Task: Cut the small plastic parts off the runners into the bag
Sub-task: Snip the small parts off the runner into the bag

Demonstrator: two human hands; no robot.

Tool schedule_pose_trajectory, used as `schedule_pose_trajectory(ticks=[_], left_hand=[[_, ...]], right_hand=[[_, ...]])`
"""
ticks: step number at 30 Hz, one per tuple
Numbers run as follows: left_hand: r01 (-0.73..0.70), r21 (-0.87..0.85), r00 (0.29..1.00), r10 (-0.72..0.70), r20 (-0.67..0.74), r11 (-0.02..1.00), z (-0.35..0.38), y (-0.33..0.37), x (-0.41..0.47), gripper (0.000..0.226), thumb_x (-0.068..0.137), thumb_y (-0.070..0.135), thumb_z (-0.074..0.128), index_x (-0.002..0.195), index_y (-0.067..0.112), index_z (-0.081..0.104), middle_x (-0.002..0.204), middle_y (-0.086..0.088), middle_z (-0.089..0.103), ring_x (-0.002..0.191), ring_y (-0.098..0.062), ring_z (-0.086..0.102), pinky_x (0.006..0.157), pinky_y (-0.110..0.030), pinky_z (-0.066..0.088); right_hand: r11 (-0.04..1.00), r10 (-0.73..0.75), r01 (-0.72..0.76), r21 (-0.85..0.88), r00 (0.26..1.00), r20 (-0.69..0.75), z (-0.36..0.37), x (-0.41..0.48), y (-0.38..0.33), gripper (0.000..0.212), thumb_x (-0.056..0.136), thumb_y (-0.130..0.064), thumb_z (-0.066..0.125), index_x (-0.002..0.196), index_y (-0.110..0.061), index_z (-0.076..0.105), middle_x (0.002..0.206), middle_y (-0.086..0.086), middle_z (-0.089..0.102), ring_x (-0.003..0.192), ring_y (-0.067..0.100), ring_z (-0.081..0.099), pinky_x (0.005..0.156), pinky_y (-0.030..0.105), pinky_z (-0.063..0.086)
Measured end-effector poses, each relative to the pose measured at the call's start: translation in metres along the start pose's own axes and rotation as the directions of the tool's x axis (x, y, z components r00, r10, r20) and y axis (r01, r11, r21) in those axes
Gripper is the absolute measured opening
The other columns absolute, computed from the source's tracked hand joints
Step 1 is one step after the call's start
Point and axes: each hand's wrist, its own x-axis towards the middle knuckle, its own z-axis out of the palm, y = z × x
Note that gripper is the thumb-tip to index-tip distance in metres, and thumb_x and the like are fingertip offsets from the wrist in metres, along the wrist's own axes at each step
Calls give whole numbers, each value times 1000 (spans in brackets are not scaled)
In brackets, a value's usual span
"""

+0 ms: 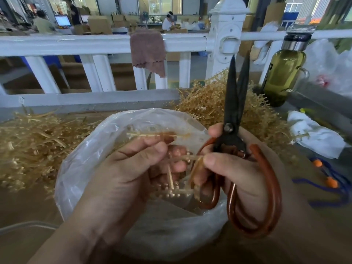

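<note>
Over the open mouth of a clear plastic bag [91, 155], my left hand [122, 172] grips a tan plastic runner [171, 178] with small parts along its branches. My right hand [234, 168] holds black-bladed scissors [236, 103] by their brown handles, blades pointing up and slightly apart. My right thumb and fingertips also touch the runner where the two hands meet. More small parts lie inside the bag, partly hidden by my left hand.
Heaps of tan runners lie at the left [32, 145] and behind the scissors [205, 100]. A white railing [85, 44] with a brown cloth [147, 50] runs across the back. A green bottle [283, 75] and white plastic [314, 134] sit at right.
</note>
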Motion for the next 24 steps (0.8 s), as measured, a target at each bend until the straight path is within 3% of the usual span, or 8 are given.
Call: schedule_pose_trajectory(ticks=[2,4,9,13,16,18,21,24], left_hand=[[1,55,1000,0,-6,998,-11,2,2,15,73,21,68,80,18,81,71,-4,74,54,-9,68,46,-18,50],[10,130,1000,-8,-15,991,-19,3,3,23,63,20,82,86,16,81,72,-7,74,52,-14,65,45,-20,47],[40,300,997,-58,52,953,-19,6,-2,37,61,34,83,92,14,80,75,-11,73,51,-19,60,47,-23,45],[36,345,993,-72,93,938,-16,6,-4,30,62,34,81,89,20,81,81,-11,77,56,-19,66,51,-20,48],[86,320,981,-137,140,943,-20,8,-6,36,69,34,79,100,17,81,97,-14,79,88,-26,77,76,-31,61],[101,357,975,-165,151,929,-17,9,-8,39,69,37,79,100,14,81,102,-11,79,101,-26,75,87,-34,60],[102,412,986,-147,77,905,-13,8,-8,43,64,34,88,99,9,80,101,-10,79,102,-28,75,90,-42,60],[112,343,988,-140,59,933,-7,12,-7,48,61,16,93,103,-1,76,100,-15,78,100,-31,75,86,-38,62]], right_hand=[[986,-30,29,-165,1000,-2,-2,-1,0,33,79,-27,78,109,-32,65,81,8,71,63,32,72,53,34,54],[964,-62,61,-258,998,2,-3,-1,-1,35,82,-43,78,112,-33,64,84,10,71,65,31,73,55,31,55],[938,-112,98,-332,993,-24,-4,0,-4,41,79,-54,78,113,-35,63,89,6,71,69,31,74,51,40,56],[917,-101,72,-392,993,-55,-6,-1,0,31,78,-35,77,108,-36,66,88,0,70,64,27,74,52,42,60],[920,-77,48,-389,995,-58,-5,-1,0,30,74,-27,73,103,-36,66,83,1,71,60,28,72,51,36,58],[934,-68,51,-354,997,-36,-4,-2,-2,30,74,-29,71,103,-37,65,82,1,70,60,29,71,52,33,56],[945,-61,51,-324,998,-21,-2,-4,-3,31,75,-28,71,105,-37,65,83,3,69,61,27,71,54,31,55],[977,-40,34,-210,999,-25,1,-4,0,32,75,-24,73,105,-34,66,80,6,69,62,28,71,52,32,54]])
